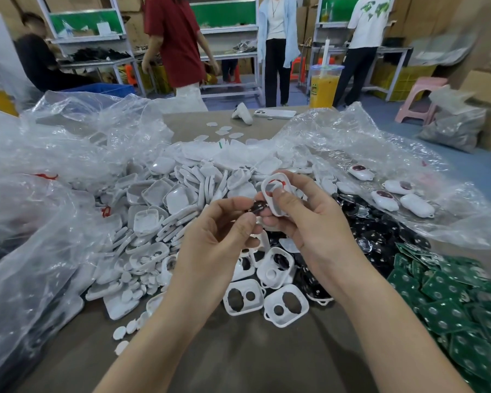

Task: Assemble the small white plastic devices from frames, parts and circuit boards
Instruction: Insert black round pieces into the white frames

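Observation:
My right hand grips a white plastic frame tilted upright above the table, thumb across its front. A small black round part is pinched in the fingertips of my left hand, right against the frame's lower edge. Below the hands lie several empty white frames with two cut-outs each. A heap of white shells and covers fills the middle left. Black round parts pile up to the right. Green circuit boards spread at the lower right.
Crumpled clear plastic bags flank both sides. Finished white devices lie on the right-hand plastic. A phone and a yellow drink cup stand at the table's far edge. Several people stand beyond by shelving; a pink stool is at the right.

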`<state>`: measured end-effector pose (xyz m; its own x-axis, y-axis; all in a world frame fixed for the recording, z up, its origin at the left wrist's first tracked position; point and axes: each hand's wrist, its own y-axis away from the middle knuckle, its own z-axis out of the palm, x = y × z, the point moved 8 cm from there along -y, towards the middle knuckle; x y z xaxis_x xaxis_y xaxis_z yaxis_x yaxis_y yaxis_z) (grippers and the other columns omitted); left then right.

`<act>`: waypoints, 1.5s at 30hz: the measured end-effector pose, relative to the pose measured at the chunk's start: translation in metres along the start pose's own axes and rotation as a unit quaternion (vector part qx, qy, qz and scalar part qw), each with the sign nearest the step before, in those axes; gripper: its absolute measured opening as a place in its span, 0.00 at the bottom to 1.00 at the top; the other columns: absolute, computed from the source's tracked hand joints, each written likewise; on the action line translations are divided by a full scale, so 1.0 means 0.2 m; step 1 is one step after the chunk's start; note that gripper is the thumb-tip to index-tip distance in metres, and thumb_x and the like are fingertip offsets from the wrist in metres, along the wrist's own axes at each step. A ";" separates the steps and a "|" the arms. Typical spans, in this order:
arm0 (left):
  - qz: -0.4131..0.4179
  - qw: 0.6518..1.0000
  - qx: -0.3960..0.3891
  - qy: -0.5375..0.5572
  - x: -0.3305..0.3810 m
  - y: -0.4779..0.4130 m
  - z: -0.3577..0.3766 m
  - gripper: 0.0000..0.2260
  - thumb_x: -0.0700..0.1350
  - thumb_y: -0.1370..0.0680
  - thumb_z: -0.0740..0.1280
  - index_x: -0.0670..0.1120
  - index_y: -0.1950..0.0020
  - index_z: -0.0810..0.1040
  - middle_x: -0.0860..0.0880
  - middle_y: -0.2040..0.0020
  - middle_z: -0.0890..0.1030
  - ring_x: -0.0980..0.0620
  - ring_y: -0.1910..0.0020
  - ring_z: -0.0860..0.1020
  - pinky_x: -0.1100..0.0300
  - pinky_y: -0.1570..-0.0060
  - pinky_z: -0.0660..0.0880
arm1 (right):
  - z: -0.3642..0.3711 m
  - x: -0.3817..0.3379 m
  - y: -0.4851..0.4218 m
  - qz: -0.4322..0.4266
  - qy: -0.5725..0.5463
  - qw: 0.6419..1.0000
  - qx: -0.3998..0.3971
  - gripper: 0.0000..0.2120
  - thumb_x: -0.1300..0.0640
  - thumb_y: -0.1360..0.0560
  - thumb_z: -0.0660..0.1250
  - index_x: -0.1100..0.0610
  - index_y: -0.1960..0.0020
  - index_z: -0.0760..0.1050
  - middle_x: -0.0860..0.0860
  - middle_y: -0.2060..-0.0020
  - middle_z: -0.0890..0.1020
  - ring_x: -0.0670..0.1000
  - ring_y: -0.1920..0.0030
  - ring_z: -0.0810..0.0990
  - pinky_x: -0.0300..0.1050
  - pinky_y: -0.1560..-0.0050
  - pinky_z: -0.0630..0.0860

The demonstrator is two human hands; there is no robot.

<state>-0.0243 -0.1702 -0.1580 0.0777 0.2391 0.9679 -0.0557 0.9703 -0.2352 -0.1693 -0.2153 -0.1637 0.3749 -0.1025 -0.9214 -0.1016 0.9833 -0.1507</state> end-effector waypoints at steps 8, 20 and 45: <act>0.028 0.999 0.006 -0.044 0.03 0.01 -0.01 0.05 0.42 0.21 0.71 0.49 0.45 0.82 0.53 0.53 0.86 0.57 0.54 0.84 0.67 0.55 0.78 | 0.02 -0.02 0.02 0.004 -0.036 0.999 -0.018 0.10 0.60 0.20 0.68 0.56 0.39 0.77 0.55 0.54 0.87 0.52 0.53 0.87 0.41 0.53 0.82; 0.066 0.987 0.037 -0.141 0.04 0.02 -0.02 0.10 0.48 0.20 0.71 0.61 0.42 0.81 0.62 0.48 0.85 0.59 0.47 0.83 0.67 0.48 0.77 | 0.02 -0.02 0.03 0.003 -0.037 0.999 -0.017 0.10 0.63 0.20 0.66 0.56 0.39 0.77 0.57 0.51 0.86 0.55 0.58 0.86 0.42 0.56 0.82; 0.122 0.981 0.057 -0.137 0.11 0.03 -0.03 0.15 0.43 0.17 0.66 0.67 0.44 0.79 0.63 0.51 0.85 0.63 0.49 0.83 0.73 0.51 0.75 | 0.12 -0.08 0.08 -0.061 0.114 0.990 -0.052 0.09 0.63 0.23 0.71 0.50 0.49 0.84 0.48 0.59 0.87 0.43 0.62 0.85 0.32 0.57 0.78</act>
<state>-0.0165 -0.1597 -0.1382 -0.2221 0.4292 0.8755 -0.1523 0.8716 -0.4660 -0.1552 -0.1942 -0.1422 0.1732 -0.2624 -0.9493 -0.1672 0.9421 -0.2908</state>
